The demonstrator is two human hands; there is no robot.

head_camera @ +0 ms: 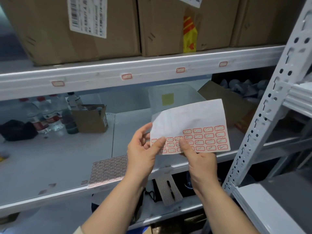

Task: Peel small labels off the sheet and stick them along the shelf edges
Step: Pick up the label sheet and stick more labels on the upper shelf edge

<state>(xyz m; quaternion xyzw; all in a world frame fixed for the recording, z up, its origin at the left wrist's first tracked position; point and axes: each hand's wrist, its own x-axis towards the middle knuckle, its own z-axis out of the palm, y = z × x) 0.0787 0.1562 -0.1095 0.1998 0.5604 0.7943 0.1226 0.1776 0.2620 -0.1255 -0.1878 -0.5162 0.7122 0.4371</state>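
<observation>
I hold a white label sheet (194, 125) in front of the middle shelf; its upper part is bare backing, its lower part has rows of small red-bordered labels. My right hand (197, 157) grips the sheet's bottom edge, thumb on the labels. My left hand (143, 149) touches the sheet's lower left corner, thumb pressed on a label there. Several red-bordered labels are stuck along the upper shelf edge (152, 74), among them one label (126, 76) near the middle. A second, full label sheet (108, 171) lies on the middle shelf by my left wrist.
Cardboard boxes (76, 27) stand on the upper shelf. Water bottles (47, 114), a small open carton (91, 119), a clear plastic bin (170, 97) and a black item (15, 130) sit on the middle shelf. A perforated grey upright (263, 115) rises at the right.
</observation>
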